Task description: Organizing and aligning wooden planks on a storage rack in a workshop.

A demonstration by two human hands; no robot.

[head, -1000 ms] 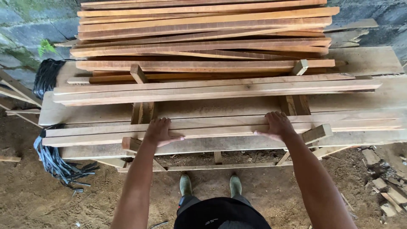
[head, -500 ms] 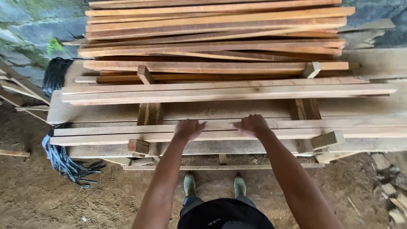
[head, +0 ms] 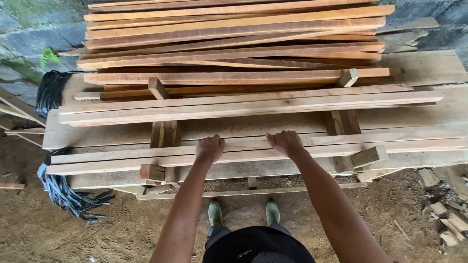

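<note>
Both my hands rest on a long pale wooden plank (head: 390, 145) at the front of a low lumber stack. My left hand (head: 209, 149) curls over the plank's top edge near the middle. My right hand (head: 285, 143) grips the same plank a little to the right, fingers folded over it. Under it lie wider boards (head: 117, 134) on short cross blocks (head: 163, 134). Behind, a tall pile of reddish-brown planks (head: 234, 44) runs left to right.
A black bundle of strips (head: 63, 190) lies on the dirt floor at the left, another black bundle (head: 48, 90) hangs above it. Wood offcuts (head: 446, 214) litter the ground at right. A stone wall (head: 29, 29) stands behind. My green boots (head: 214, 213) stand below the stack.
Both hands slid inward along the front plank, from wide apart to close together near its middle. The view shifted slightly closer.
</note>
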